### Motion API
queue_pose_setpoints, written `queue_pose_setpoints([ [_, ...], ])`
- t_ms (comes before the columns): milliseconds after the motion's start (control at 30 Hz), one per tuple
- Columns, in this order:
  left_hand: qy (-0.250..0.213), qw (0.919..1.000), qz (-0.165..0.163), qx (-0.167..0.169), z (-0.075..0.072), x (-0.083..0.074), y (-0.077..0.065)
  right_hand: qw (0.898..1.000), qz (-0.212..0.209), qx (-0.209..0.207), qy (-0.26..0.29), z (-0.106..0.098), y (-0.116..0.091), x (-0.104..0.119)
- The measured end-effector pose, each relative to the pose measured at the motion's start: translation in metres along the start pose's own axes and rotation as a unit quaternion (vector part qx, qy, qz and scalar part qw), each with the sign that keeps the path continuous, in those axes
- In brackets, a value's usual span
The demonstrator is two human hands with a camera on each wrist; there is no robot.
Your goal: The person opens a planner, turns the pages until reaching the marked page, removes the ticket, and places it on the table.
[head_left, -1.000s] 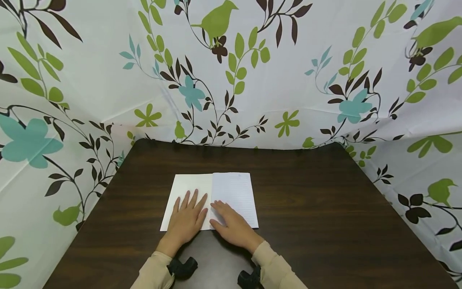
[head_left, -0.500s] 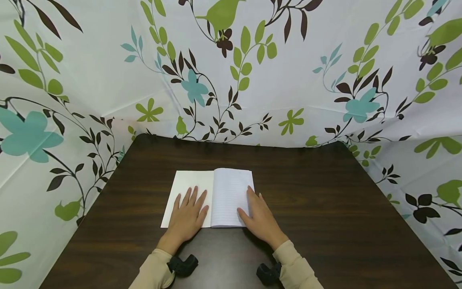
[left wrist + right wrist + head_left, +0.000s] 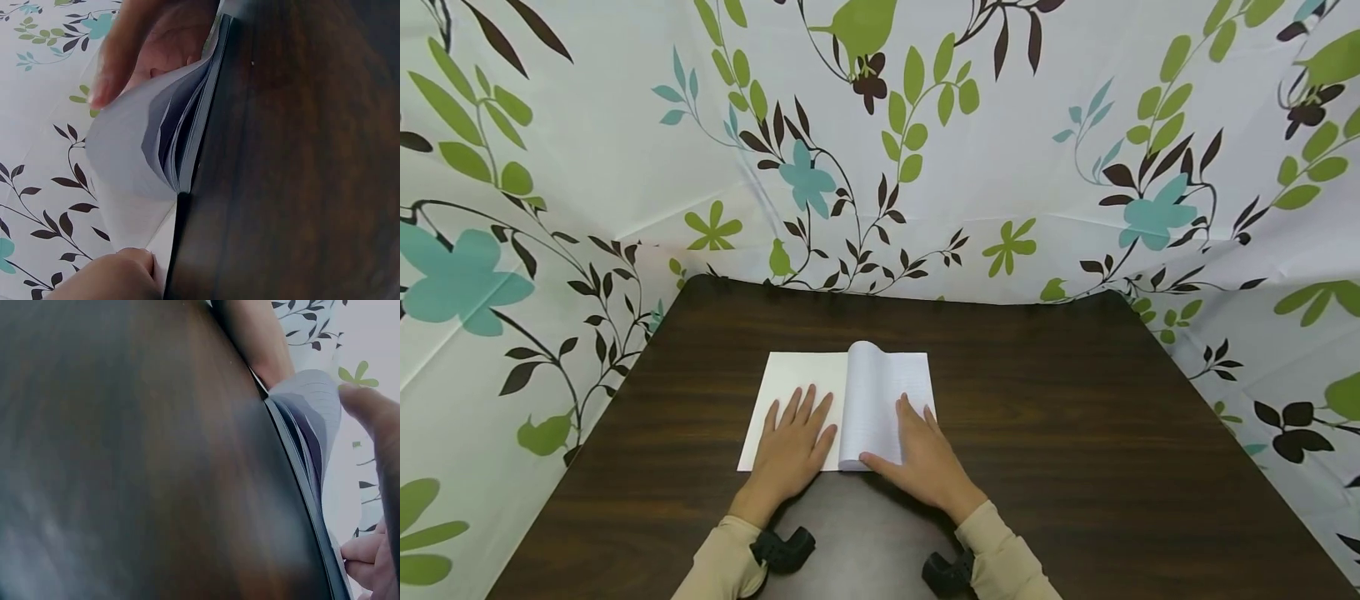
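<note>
An open notebook (image 3: 801, 367) lies on the table, a blank side on the left and lined pages on the right. My left hand (image 3: 790, 446) rests flat on the blank side, fingers spread. My right hand (image 3: 932, 462) lies over the lined side, its thumb reaching toward the spine and its fingers on the paper near the outer edge. Beside that thumb, a lined page (image 3: 861, 400) arches up into a rounded bulge. In the left wrist view several loose sheets (image 3: 165, 131) fan apart beneath the bulge. The right wrist view shows the right thumb (image 3: 369, 406) at the raised page.
The dark wood-grain table (image 3: 1060, 417) spreads around the notebook on all sides. A white cloth (image 3: 940, 192) printed with leaves, birds and flowers hangs behind the table and at both sides. Each wrist wears a black device, such as the left one (image 3: 782, 550).
My right hand went from near the spine out to the right edge, then a little back left. The lined page now bulges up near the spine. The left hand stays in place.
</note>
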State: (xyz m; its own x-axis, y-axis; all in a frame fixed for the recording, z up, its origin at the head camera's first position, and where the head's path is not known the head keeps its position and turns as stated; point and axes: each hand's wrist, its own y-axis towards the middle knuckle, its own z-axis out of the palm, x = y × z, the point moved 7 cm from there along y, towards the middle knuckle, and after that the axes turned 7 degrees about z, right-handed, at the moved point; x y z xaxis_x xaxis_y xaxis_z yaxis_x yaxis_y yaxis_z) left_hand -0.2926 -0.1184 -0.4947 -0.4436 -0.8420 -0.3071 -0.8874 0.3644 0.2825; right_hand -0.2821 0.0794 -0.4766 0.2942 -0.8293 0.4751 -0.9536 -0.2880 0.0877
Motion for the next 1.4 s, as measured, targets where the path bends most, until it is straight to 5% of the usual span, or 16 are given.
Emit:
queue_pose_setpoints([
  [600, -0.008, 0.9999, 0.001, -0.010, -0.002, -0.001, 0.000, 0.999, -0.039, -0.009, -0.022, -0.004, -0.002, 0.012],
  [967, -0.012, 0.9999, -0.006, -0.002, -0.002, 0.001, -0.002, 0.996, -0.080, -0.013, 0.036, -0.018, -0.021, 0.001],
  [1200, -0.012, 0.9999, -0.005, -0.001, -0.004, 0.002, -0.002, 0.992, -0.097, -0.077, 0.036, -0.031, -0.023, -0.009],
  [1400, -0.019, 0.9998, -0.005, -0.004, 0.000, 0.001, -0.005, 0.988, -0.047, -0.085, 0.121, -0.035, -0.017, -0.010],
])
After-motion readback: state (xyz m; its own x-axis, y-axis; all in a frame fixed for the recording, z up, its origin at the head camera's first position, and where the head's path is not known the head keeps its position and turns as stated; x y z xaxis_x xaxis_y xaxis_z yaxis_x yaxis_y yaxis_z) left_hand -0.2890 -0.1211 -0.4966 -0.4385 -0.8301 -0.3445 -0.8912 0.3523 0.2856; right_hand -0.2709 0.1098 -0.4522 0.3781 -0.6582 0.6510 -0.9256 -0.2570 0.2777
